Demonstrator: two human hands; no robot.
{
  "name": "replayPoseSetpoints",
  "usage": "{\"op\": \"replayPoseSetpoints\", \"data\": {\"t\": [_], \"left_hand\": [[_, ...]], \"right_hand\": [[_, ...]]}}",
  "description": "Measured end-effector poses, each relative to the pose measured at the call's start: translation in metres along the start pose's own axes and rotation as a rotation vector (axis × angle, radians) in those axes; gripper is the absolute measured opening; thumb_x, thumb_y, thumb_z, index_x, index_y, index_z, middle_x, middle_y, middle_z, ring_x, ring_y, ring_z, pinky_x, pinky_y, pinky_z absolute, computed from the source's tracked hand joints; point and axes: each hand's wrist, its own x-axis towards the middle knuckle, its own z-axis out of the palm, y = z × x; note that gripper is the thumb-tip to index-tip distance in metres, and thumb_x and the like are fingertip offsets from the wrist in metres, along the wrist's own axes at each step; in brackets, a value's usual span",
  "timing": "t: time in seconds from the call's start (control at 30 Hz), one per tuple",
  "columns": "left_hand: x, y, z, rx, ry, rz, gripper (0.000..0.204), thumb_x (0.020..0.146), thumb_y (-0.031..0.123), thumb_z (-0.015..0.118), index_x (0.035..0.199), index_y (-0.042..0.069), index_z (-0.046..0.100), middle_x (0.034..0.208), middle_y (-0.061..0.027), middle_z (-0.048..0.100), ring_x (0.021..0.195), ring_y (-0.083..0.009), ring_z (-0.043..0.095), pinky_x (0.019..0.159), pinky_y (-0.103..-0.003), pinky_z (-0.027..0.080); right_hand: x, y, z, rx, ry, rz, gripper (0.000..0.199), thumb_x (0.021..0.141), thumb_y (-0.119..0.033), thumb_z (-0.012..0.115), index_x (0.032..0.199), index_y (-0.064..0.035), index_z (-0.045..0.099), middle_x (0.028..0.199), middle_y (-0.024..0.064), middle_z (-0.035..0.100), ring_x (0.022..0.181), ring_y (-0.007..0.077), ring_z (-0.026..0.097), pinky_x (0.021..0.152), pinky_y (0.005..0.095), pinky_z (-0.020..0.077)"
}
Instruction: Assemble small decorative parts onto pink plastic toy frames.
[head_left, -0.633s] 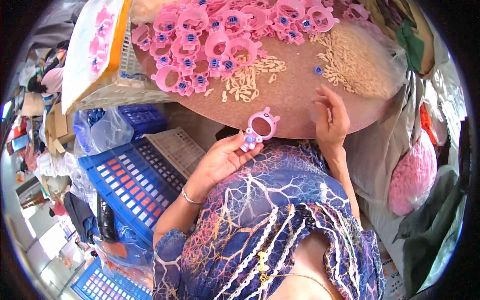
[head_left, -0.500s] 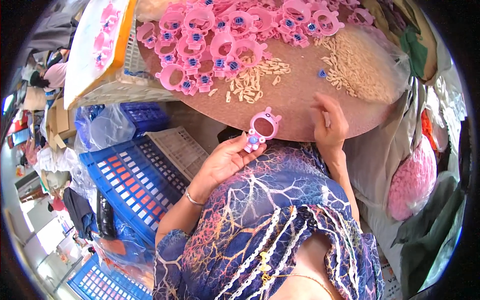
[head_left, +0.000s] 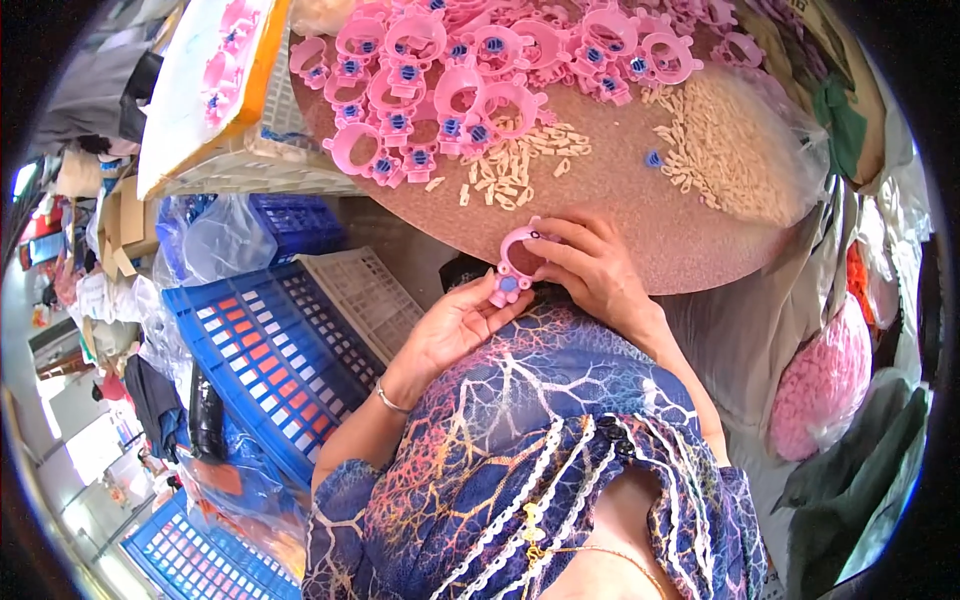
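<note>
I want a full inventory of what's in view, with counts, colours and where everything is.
Figure: 1, pink and blue, centre
Table: 1, brown, upper middle
Ring pieces: many, pink with blue parts, heaped on the table's far side
Links: many, beige, on the table in a large right pile and a smaller middle one
Blue piece: 1, blue, left of the large pile
Board: 1, white with orange edge, upper left
Basket: 1, off-white, next to the board
Crates: at least 3, blue, left side
Bag: 1, clear with pink contents, right
Cloth: 1, green, upper right
Bracelet: 1, silver, left wrist
Left hand: 1, bare, holding the figure
Right hand: 1, bare, at the figure's ring
</note>
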Motion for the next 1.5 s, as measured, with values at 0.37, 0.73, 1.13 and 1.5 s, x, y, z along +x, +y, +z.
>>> {"op": "replayPoseSetpoints", "data": {"t": [0.37,0.73,1.13,1.5], "left_hand": [[0.024,-0.005,0.024,0.495,0.393,0.100,0.059,0.091,0.056,0.062,0.107,-0.001,0.057,0.096,-0.0144,0.065,0.075,-0.0236,0.070,0.065,-0.033,0.062],[0.013,-0.020,0.015,1.724,0.635,0.961,0.052,0.060,0.033,0.095,0.075,0.003,0.055,0.064,-0.0076,0.057,0.054,-0.0190,0.056,0.051,-0.033,0.045],[0.060,0.004,0.028,1.918,0.134,1.726,0.051,0.064,0.018,0.085,0.110,0.007,0.064,0.103,-0.0058,0.064,0.089,-0.0261,0.059,0.080,-0.040,0.044],[0.066,0.006,0.027,1.907,0.151,1.746,0.050,0.063,0.025,0.085,0.107,0.011,0.066,0.098,-0.0004,0.065,0.086,-0.0203,0.060,0.079,-0.038,0.041]], "right_hand": [[0.007,0.015,-0.007,0.037,0.132,0.162,0.030,0.083,-0.013,0.072,0.112,-0.0141,0.071,0.117,0.0071,0.068,0.109,0.0296,0.060,0.094,0.0431,0.0451],[0.007,0.016,-0.015,-0.019,0.114,0.167,0.029,0.083,-0.014,0.071,0.112,-0.0163,0.070,0.119,0.0065,0.066,0.110,0.0292,0.058,0.095,0.0437,0.0413],[0.017,0.021,-0.022,0.078,0.056,0.228,0.028,0.084,-0.007,0.068,0.111,-0.0134,0.071,0.122,0.0090,0.066,0.112,0.0302,0.058,0.098,0.0428,0.0408],[0.069,0.052,-0.037,-0.578,0.117,0.518,0.041,0.084,-0.001,0.051,0.120,-0.0101,0.067,0.125,0.0190,0.056,0.116,0.0375,0.051,0.099,0.0484,0.0393]]}}
